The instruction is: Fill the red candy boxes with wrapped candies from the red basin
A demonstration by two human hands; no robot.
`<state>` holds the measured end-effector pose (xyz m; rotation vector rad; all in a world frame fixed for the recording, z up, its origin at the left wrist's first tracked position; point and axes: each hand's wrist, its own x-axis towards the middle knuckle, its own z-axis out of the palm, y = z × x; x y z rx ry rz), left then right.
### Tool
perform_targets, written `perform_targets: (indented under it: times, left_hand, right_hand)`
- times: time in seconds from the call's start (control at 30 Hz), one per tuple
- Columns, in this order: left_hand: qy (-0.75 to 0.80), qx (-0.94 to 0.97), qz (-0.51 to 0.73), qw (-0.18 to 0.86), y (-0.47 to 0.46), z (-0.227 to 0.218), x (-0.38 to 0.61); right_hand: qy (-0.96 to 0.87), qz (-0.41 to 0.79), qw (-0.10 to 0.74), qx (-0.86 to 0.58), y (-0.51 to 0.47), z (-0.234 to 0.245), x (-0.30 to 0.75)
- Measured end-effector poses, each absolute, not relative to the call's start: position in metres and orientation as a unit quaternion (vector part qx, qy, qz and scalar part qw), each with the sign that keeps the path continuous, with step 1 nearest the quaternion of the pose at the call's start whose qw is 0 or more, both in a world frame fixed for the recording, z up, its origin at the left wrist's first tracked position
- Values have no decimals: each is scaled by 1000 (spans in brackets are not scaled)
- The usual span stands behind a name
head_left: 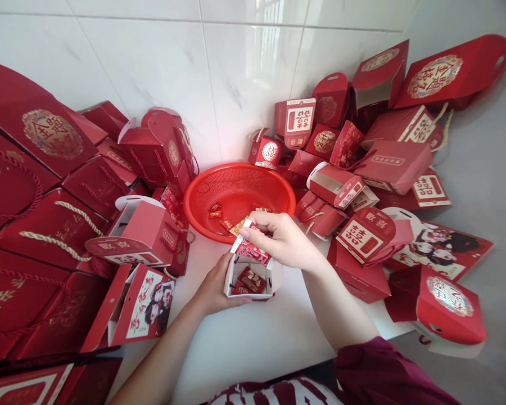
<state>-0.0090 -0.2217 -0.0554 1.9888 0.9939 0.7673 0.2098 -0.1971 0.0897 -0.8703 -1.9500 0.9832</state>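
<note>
My left hand (216, 286) is closed around the side of a small open gift box (277, 279) with white inner walls. Inside the box lie red wrapped packets (251, 279), probably sweets. Just over the opening, my right hand (280, 239) pinches several small packets: a red and white one (253, 251) and a gold one (238, 226). Beyond both hands stands a red plastic basket (240, 183), with a few wrapped pieces (215, 214) at its bottom. The tips of my left fingers are partly hidden by the box.
Red gift boxes with rope handles (29, 219) are stacked high at the left. More boxes are heaped at the right, among them an open-topped one (333, 183) and a flap-topped one (441, 306). A white tiled wall (152, 62) rises behind the white table (219, 343).
</note>
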Motion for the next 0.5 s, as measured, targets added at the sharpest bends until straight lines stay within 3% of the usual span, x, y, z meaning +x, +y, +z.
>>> perform_targets:
  times: [0.5]
  left_hand:
    - [392,781,303,381,-222,-56,-9]
  right_hand:
    - [-764,396,381,-338,-196,89,209]
